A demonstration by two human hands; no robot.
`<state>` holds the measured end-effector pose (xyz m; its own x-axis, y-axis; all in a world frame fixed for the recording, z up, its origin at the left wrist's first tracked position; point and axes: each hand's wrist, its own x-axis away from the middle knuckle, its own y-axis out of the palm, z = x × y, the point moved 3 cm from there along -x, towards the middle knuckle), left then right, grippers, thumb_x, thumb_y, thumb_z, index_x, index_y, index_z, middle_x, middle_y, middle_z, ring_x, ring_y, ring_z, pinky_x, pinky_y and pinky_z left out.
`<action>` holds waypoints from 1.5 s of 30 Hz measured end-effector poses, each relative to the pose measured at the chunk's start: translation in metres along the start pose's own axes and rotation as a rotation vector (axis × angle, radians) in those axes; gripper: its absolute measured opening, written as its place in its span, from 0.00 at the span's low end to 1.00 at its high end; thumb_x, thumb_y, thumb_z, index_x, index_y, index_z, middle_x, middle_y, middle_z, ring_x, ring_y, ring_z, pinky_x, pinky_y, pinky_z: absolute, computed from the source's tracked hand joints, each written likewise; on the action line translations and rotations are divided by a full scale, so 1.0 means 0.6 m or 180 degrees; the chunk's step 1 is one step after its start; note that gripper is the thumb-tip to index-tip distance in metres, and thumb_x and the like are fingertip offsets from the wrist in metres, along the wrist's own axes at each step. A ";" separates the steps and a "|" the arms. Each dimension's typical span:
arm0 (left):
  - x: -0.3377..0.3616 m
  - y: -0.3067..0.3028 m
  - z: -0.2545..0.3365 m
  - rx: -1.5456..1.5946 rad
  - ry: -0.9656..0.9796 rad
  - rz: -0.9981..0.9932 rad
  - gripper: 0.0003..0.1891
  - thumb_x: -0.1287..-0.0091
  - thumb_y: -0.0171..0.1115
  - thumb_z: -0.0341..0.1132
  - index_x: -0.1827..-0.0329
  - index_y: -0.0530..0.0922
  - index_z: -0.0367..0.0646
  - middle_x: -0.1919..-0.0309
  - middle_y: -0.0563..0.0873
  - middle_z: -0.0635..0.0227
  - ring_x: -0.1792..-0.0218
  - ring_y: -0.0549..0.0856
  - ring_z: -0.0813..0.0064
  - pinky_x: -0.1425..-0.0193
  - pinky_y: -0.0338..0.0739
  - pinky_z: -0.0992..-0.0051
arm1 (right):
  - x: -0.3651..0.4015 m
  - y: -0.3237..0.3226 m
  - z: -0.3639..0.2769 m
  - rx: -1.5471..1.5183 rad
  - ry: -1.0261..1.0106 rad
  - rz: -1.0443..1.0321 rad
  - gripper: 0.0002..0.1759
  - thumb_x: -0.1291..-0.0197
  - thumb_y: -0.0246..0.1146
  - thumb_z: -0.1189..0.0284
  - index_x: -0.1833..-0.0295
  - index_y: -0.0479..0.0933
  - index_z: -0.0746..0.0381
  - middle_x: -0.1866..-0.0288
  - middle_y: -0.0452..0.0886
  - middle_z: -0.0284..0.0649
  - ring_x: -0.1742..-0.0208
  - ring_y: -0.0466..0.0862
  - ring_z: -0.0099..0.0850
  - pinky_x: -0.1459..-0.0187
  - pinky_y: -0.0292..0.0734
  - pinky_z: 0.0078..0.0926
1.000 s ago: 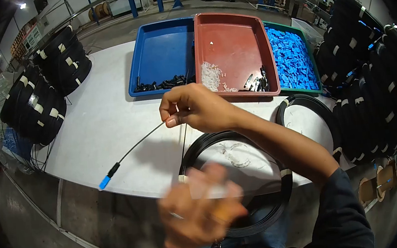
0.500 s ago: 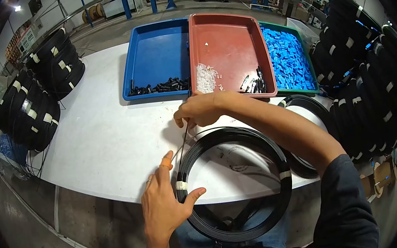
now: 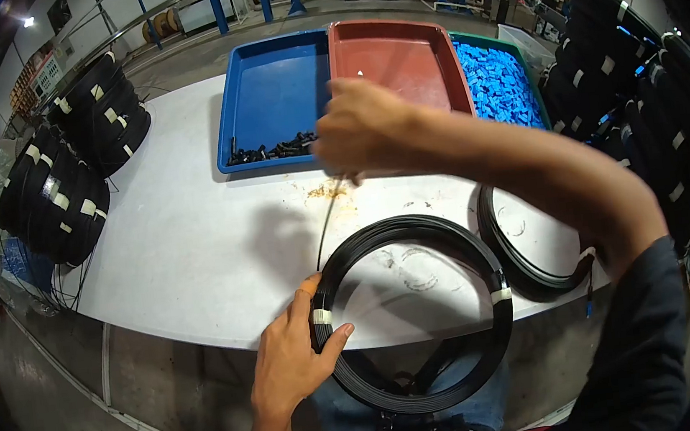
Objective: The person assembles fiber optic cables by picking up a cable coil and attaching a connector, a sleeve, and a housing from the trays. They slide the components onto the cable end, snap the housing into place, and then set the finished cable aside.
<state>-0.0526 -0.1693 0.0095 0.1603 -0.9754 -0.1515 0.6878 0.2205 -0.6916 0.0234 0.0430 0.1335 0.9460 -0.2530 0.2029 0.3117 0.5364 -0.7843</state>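
Note:
A coil of black cable (image 3: 409,227) lies over the table's front edge, with pale tape on its left and right sides. My left hand (image 3: 296,347) rests on the coil's left side by the tape, its thumb and forefinger apart around the cable. One cable end rises from the coil toward my right hand (image 3: 357,134), which is raised over the border of the blue tray (image 3: 272,80) and the red tray (image 3: 396,59). The fingers of my right hand are curled and blurred around the cable end. My right forearm hides the lower part of the red tray.
Black connectors (image 3: 275,150) lie in the blue tray. A green tray of blue pieces (image 3: 500,86) stands at the right. Another coil (image 3: 527,268) lies right of mine. Taped coils are stacked at the left (image 3: 57,195) and right (image 3: 599,71) of the white table (image 3: 187,232).
My right hand has moved up and away from the coil, and the cable end now stretches farther from it. My left hand has stayed on the coil's left side.

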 end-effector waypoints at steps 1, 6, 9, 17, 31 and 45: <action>0.000 -0.002 0.001 -0.0016 -0.0013 -0.0070 0.38 0.38 0.75 0.38 0.26 0.69 0.36 0.54 0.88 0.39 0.55 0.90 0.48 0.50 0.84 0.59 | 0.022 0.024 0.022 -0.0360 -0.0052 0.0082 0.16 0.41 0.74 0.55 0.63 0.85 0.58 0.69 0.89 0.37 0.63 0.90 0.37 0.57 0.79 0.40; 0.001 -0.015 -0.009 0.0309 -0.0081 -0.0330 0.40 0.41 0.79 0.37 0.27 0.70 0.32 0.50 0.85 0.47 0.58 0.88 0.69 0.64 0.88 0.74 | 0.219 0.121 0.048 -0.2719 0.0534 -0.0746 0.20 0.38 0.70 0.73 0.42 0.75 0.63 0.62 0.88 0.52 0.56 0.90 0.51 0.56 0.83 0.47; 0.002 -0.020 -0.015 0.0686 -0.0003 -0.0386 0.42 0.43 0.80 0.37 0.26 0.71 0.31 0.39 0.80 0.45 0.55 0.87 0.65 0.64 0.91 0.72 | 0.341 0.141 -0.015 -0.3397 0.1453 -0.1060 0.21 0.36 0.67 0.76 0.39 0.71 0.62 0.63 0.88 0.51 0.56 0.89 0.54 0.57 0.82 0.46; 0.013 0.022 -0.018 0.0299 -0.0109 0.0419 0.31 0.42 0.68 0.32 0.35 0.78 0.25 0.42 0.82 0.40 0.50 0.87 0.48 0.52 0.83 0.63 | 0.453 0.164 -0.290 -0.5202 0.3528 0.1358 0.23 0.33 0.64 0.82 0.34 0.71 0.63 0.49 0.78 0.43 0.59 0.83 0.27 0.66 0.83 0.25; 0.022 0.081 -0.005 0.2359 -0.0239 0.0956 0.49 0.60 0.47 0.16 0.23 0.60 0.19 0.24 0.68 0.42 0.25 0.72 0.59 0.18 0.59 0.65 | 0.376 0.159 -0.366 -0.4886 0.4205 0.2837 0.43 0.52 0.62 0.85 0.24 0.70 0.61 0.19 0.64 0.58 0.18 0.65 0.52 0.21 0.60 0.39; -0.124 0.143 0.210 0.2581 0.0984 0.0388 0.45 0.54 0.49 0.17 0.23 0.61 0.19 0.24 0.69 0.42 0.22 0.68 0.57 0.18 0.55 0.66 | 0.553 0.150 -0.226 -0.4093 0.4752 0.4232 0.44 0.50 0.60 0.90 0.23 0.61 0.65 0.25 0.69 0.51 0.20 0.68 0.41 0.20 0.57 0.35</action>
<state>0.0837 -0.0770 0.0505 0.1472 -0.8769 -0.4576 0.9886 0.1454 0.0393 0.3530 -0.1017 0.0506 -0.3531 -0.8205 -0.4494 -0.9123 0.4085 -0.0289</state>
